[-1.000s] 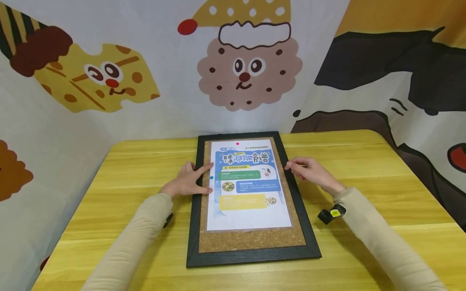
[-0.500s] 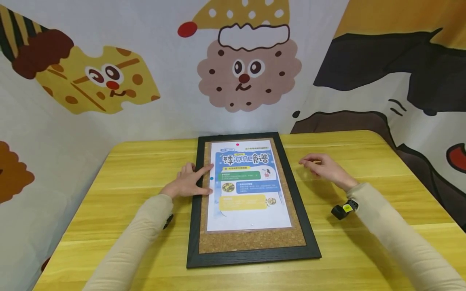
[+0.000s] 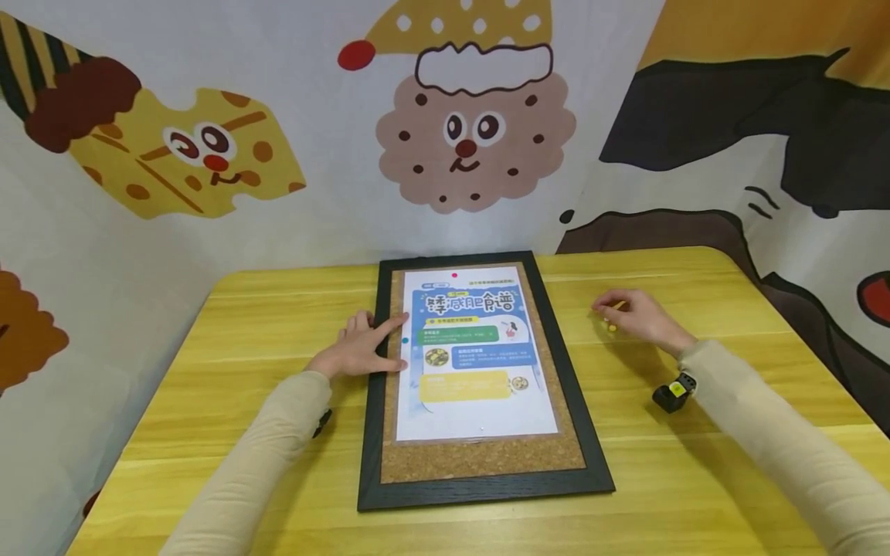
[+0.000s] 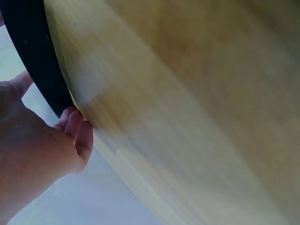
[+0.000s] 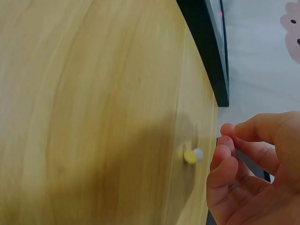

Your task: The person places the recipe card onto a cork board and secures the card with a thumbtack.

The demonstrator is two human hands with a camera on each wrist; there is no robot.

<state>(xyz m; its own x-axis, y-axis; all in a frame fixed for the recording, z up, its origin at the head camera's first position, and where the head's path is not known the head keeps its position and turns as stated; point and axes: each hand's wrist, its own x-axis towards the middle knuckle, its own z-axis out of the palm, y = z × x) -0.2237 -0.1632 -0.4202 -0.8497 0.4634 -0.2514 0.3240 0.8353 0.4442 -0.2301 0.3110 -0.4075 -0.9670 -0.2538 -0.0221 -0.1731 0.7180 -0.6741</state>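
A cork board point(image 3: 480, 462) in a black frame point(image 3: 487, 489) lies on the table with a printed sheet point(image 3: 452, 421) on it. My left hand point(image 3: 358, 345) reaches over the frame's left side. Its thumb and index finger are spread, with their tips on the sheet's left edge. In the left wrist view, the other fingers point(image 4: 75, 124) curl beside the frame's outer edge. Right of the board, my right hand point(image 3: 640, 315) hovers with bent fingers and thumb close to the index fingertip. Nothing shows between them. Near it on the table are a yellow tack point(image 5: 190, 157) and a whitish tack point(image 5: 198, 154).
A red tack point(image 3: 455, 275) sits at the sheet's top and a blue one point(image 3: 405, 340) at its left edge. A small pale dot point(image 3: 481, 428) shows near the bottom. The wooden table point(image 3: 229, 371) meets a cartoon-printed cloth point(image 3: 327, 224) at the back.
My right hand has moved away from the frame's right side, out over the table to the right. A yellow tack now shows below its fingers. My left hand has stayed in place.
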